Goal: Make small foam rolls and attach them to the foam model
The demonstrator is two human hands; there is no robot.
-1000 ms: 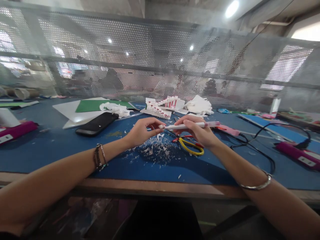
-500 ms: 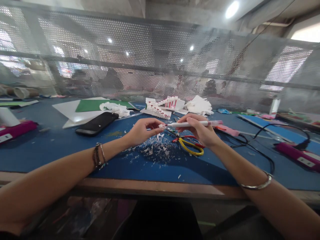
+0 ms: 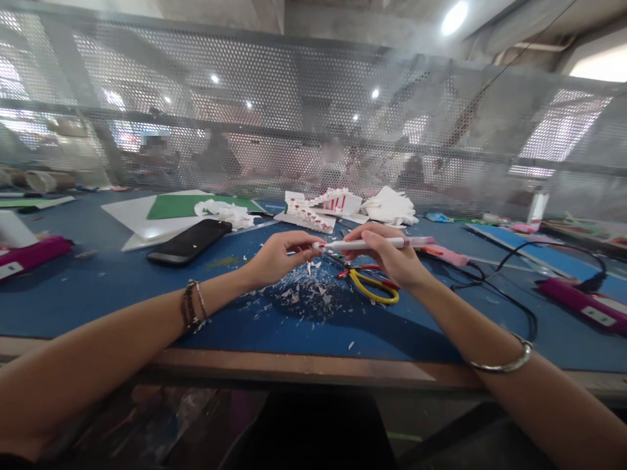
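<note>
Pinched between the thumb and fingers of my left hand [image 3: 281, 258] is a small white piece with reddish marks [image 3: 318, 247], too small to make out fully. My right hand [image 3: 386, 256] grips a white marker pen [image 3: 353, 245] with a pinkish end, held level. Its tip meets or nearly meets the small piece. Under my hands, white shavings [image 3: 311, 294] lie scattered over the blue tabletop [image 3: 225, 313]. Yellow-handled scissors [image 3: 375, 288] rest just below my right hand, beside a red handle.
Behind my hands stand white strips with red-marked pieces [image 3: 311, 213] and a stack of white paper [image 3: 389, 206]. A black phone [image 3: 190, 241] lies left, near green sheets [image 3: 181, 205]. A pink corded tool [image 3: 448, 256] and a purple power strip [image 3: 585, 303] are right. A perforated screen [image 3: 294, 98] rises behind.
The marker and my right hand have shifted slightly left, and the pen tip sits closer against the small piece. My left hand has stayed nearly in place.
</note>
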